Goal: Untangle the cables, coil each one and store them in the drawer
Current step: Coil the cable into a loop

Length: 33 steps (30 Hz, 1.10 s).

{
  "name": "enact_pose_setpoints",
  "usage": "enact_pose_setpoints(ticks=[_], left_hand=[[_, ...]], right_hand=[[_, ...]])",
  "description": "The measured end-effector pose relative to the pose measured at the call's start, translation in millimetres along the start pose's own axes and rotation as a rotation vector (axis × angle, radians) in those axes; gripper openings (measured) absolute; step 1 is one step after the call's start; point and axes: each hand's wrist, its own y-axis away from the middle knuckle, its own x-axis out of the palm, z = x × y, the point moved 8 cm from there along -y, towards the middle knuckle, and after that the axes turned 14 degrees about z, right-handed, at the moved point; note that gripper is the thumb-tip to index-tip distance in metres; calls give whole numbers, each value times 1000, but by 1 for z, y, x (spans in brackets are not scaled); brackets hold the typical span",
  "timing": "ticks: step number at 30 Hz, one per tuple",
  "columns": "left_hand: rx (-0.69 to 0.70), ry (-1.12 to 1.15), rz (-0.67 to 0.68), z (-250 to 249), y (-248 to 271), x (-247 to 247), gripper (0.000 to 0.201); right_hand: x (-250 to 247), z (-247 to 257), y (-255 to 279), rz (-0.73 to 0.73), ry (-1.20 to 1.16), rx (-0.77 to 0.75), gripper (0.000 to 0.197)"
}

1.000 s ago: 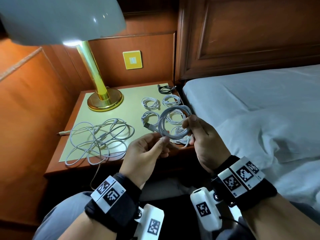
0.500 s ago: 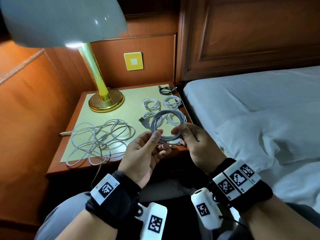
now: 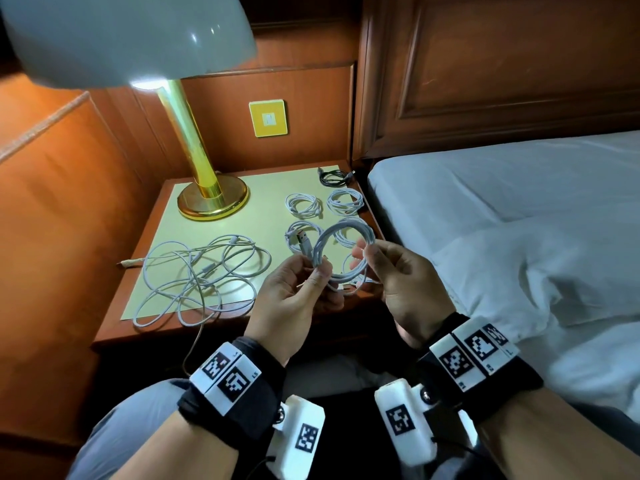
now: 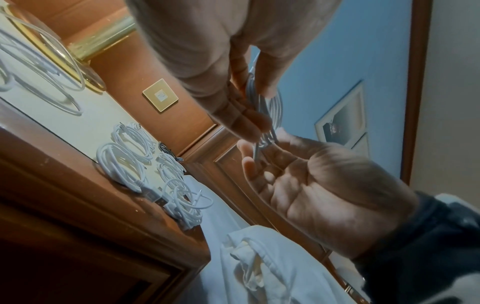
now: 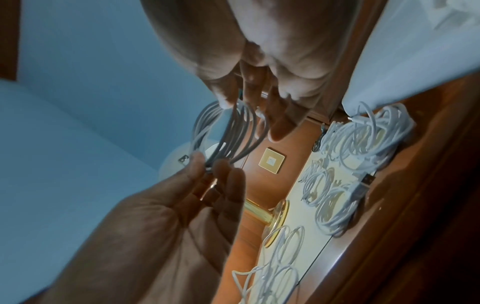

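Right now: coiled white cable [image 3: 341, 258] held up mid-frame in the head view, above the front edge of the nightstand [image 3: 114, 327]. Left hand [image 3: 291, 306] pinched on the coil's left side, thumb and fingers bunching the loops, plug end sticking up just above that pinch. Right hand [image 3: 398, 282] pinched on the coil's right side with thumb and forefinger, other fingers loosely spread. Held from both sides, probably to keep the loops from springing apart while the loose end gets tucked or wrapped. Looked like the finishing stage of this one coil, not yet set down.

Lying on the nightstand top, centre-right: several finished white coils [image 3: 303, 204] grouped together, plus one dark coil [image 3: 332, 176] at the back right corner. Left of centre: tangled white cables [image 3: 197, 275], still knotted, one strand hanging over the front edge. Upper left: brass lamp [image 3: 211, 199] on the nightstand. Right half of frame: bed [image 3: 519, 202] with white sheets.

Drawer not identifiable in any view; cannot tell whether opened. Tangle still to be sorted, so task judged maybe halfway. Hanging strand a likely snag.
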Motion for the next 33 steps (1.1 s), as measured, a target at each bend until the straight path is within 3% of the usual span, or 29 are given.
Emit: enact_pose_setpoints(ticks=[5,8,12,18,23,27,33], left_hand=[[-17,-85,15,2,-1,1,26],[-32,-88,24,2,-1,1,31],[-87,-71,20,7,-2,-3,23],[-189,27,36,15,-4,2,16],[-197,38,41,14,-4,7,13],[-189,26,63,13,-3,11,17],[-123,-80,0,7,-4,5,14]], right_hand=[[1,9,0,17,147,-17,12],[1,9,-1,38,105,-13,18],[7,10,0,108,7,-25,21],[11,1,-3,117,-354,9,33],[8,10,1,92,-29,-62,27],[9,26,8,49,390,-249,22],[15,30,9,43,467,-310,15]])
